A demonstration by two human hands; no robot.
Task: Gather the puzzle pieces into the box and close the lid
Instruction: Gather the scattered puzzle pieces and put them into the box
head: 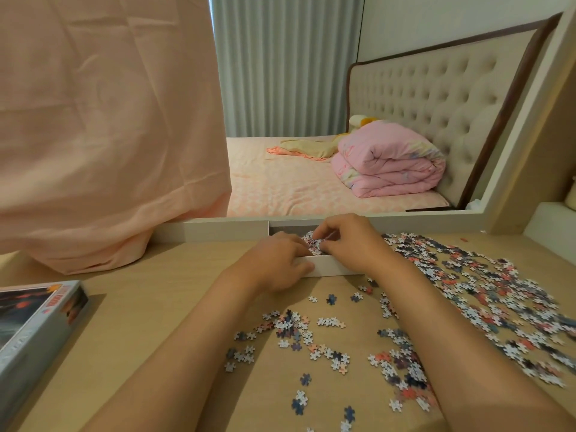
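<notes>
A white open box stands at the far edge of the wooden table, against the mirror frame. Both hands hang over its opening. My left hand has its fingers curled on a clump of puzzle pieces inside the box. My right hand curls over the same clump from the right and pinches pieces. The hands hide most of the box's inside. Loose puzzle pieces cover the table to the right, and smaller scattered groups lie in front of the box. The printed box lid lies at the left edge.
A pink cloth hangs over the left part of the mirror and drapes onto the table. The mirror behind the box reflects a bed with a folded pink quilt. Bare wood lies between the lid and the box.
</notes>
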